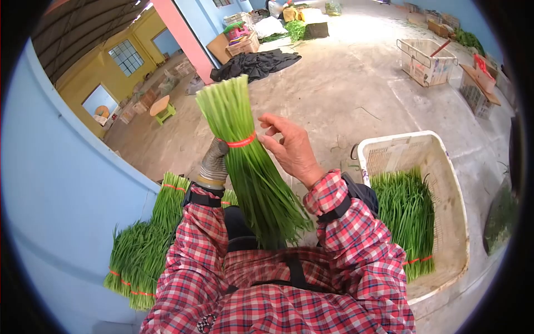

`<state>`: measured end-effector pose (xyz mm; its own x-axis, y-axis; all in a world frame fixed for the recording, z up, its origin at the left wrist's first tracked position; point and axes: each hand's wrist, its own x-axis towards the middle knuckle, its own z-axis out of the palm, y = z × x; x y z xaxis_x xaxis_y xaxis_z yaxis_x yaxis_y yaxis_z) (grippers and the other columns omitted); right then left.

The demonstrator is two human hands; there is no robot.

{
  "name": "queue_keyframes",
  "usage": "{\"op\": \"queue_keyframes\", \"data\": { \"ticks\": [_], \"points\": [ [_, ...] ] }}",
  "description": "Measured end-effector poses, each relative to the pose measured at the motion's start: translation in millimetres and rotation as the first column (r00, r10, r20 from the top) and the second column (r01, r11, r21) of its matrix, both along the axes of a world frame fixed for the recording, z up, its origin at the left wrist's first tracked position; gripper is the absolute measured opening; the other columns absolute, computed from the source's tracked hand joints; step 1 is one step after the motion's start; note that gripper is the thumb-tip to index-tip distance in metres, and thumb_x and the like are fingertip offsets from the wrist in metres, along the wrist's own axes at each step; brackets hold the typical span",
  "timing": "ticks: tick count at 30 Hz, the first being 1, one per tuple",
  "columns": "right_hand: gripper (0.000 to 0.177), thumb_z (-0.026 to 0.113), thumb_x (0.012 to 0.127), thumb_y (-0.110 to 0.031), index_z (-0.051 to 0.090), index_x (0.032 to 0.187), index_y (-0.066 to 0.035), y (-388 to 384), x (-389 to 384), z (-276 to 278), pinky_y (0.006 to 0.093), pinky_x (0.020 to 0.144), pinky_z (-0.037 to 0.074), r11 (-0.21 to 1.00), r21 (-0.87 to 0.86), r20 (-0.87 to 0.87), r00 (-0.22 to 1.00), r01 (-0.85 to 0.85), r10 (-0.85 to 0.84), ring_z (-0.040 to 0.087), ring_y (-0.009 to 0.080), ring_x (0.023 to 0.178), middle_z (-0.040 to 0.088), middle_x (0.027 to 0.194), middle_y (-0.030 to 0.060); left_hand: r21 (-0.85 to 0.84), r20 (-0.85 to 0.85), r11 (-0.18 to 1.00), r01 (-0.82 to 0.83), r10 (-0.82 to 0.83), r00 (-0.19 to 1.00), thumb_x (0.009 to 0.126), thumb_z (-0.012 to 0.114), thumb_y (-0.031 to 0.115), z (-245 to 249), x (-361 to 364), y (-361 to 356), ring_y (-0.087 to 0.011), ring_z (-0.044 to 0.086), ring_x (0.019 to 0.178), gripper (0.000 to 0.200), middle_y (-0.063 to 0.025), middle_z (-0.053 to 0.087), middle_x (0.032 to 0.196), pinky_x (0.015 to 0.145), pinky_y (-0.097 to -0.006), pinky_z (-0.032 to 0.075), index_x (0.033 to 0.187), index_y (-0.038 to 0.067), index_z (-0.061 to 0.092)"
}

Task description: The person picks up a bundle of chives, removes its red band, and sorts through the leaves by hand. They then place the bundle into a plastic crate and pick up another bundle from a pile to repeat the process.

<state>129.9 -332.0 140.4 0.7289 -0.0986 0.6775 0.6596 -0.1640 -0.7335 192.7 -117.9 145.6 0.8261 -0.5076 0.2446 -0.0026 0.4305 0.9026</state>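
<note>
My left hand [213, 162], in a grey striped glove, is closed around a bundle of green chives [258, 181]. An orange-red band [240, 141] ties the bundle near its pale cut ends, which point up and away from me. The leaf tips hang down toward my lap. Just right of the band, my right hand [290, 146] is bare and holds nothing, its fingers bent and apart. The palm and fingers of my left hand are mostly hidden behind the bundle.
On my right stands a white plastic crate [453, 222] with banded chives [409, 217] inside. More tied bundles [142, 253] lie on my left by the blue wall [61, 183]. Farther off are a black cloth [256, 64], a wire-handled crate [425, 62] and a small stool [161, 107].
</note>
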Motion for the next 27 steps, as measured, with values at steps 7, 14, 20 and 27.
{"op": "queue_keyframes", "data": {
  "ticks": [7, 14, 20, 27],
  "points": [
    [0.024, 0.063, 0.088, -0.011, 0.065, 0.109, 0.000, -6.8, 22.2, -35.1, 0.0310, 0.072, 0.050, 0.938, 0.339, -0.165, 0.986, 0.067, -0.011, 0.064, 0.0156, 0.082, 0.069, 0.097, 0.0077, 0.276, 0.194, 0.931, -0.237, 0.187, 0.963, 0.067, 0.087, 0.025, 9.9, -26.9, -25.9, -0.0166, 0.056, 0.109, 0.079, -0.0038, 0.059, 0.121, 0.094, -0.0310, 0.047, 0.132, 0.004, 0.047],
    [0.064, 0.071, 0.080, -0.019, 0.047, 0.137, -0.002, -45.6, -5.6, -34.9, 0.0326, 0.099, 0.043, 1.000, 0.005, -0.676, 0.737, -0.030, 0.025, 0.049, 0.0245, 0.127, 0.053, 0.134, 0.0197, 0.317, 0.574, 0.871, -0.376, 0.140, 0.807, 0.067, 0.087, 0.015, -18.6, -10.9, -17.5, -0.0186, 0.055, 0.114, 0.081, -0.0073, 0.058, 0.124, 0.098, -0.0335, 0.045, 0.134, 0.005, 0.043],
    [0.083, 0.078, 0.073, -0.018, 0.036, 0.142, -0.003, -22.4, -7.5, -35.7, 0.0364, 0.109, 0.033, 0.938, -0.263, -0.242, 0.957, -0.226, 0.162, 0.046, 0.0292, 0.126, 0.050, 0.134, 0.0180, 0.282, 0.425, 0.934, -0.219, 0.083, 0.901, 0.069, 0.085, 0.008, -24.0, -25.0, -19.7, -0.0194, 0.052, 0.119, 0.082, -0.0079, 0.054, 0.131, 0.102, -0.0348, 0.043, 0.137, 0.004, 0.040],
    [0.073, 0.074, 0.072, -0.009, 0.043, 0.138, -0.005, 17.7, -19.4, -50.5, 0.0350, 0.106, 0.035, 0.874, 0.336, -0.235, 0.867, -0.351, 0.439, 0.049, 0.0256, 0.123, 0.055, 0.128, 0.0125, 0.667, 0.232, 0.739, -0.094, -0.087, 0.969, 0.080, 0.076, 0.019, -37.5, -21.5, 44.5, -0.0192, 0.050, 0.121, 0.074, -0.0091, 0.052, 0.131, 0.102, -0.0334, 0.043, 0.141, 0.004, 0.037]
  ]
}}
